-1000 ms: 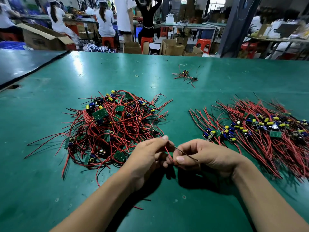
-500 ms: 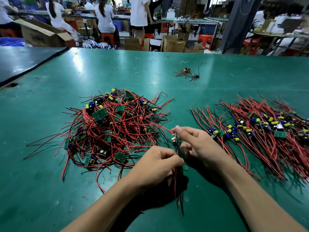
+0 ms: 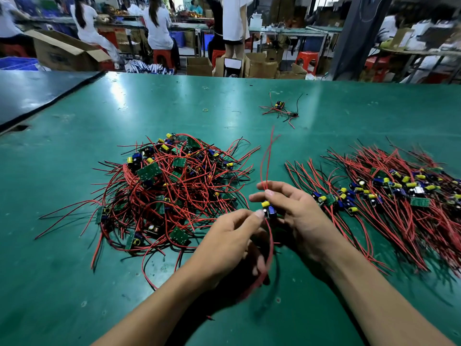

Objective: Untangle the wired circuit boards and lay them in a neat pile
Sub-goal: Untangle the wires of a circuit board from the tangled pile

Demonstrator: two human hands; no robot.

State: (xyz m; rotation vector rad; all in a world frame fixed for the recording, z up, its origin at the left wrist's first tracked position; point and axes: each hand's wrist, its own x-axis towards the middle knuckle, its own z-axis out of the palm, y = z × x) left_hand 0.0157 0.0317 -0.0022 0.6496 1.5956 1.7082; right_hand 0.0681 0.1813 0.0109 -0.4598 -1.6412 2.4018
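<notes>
Table (image 3: 74, 283), green-topped, fills most of the view. Beyond its far edge, at 12 o'clock, are people (image 3: 159, 28) in white tops and cardboard boxes (image 3: 199, 66).

Tangled heap (image 3: 169, 193) of wired boards sits at 10 o'clock from the hands: red and black leads cross every way, w/ green boards and yellow and blue parts mixed in.

Neat pile (image 3: 399, 196) lies at 2–3 o'clock from the hands, boards in a rough row, leads fanned roughly parallel.

Right hand (image 3: 296, 216) is just off centre twd 4 o'clock, thumb and fingers curled round a single board (image 3: 269, 209), which is held above the table btwn heap and pile.

Left hand (image 3: 232, 243), at 7 o'clock from the board, pinches its near end w/ thumb and forefinger.

The board's red leads (image 3: 265, 161) rise twd 12 o'clock; others trail down twd 6 o'clock btwn the wrists, blurred.

Stray cluster (image 3: 280, 109) of one or two wired boards lies alone at 12–1 o'clock, well apart from both piles.

Rubber band (image 3: 205, 110), yellow, lies at 11 o'clock on bare mat.
</notes>
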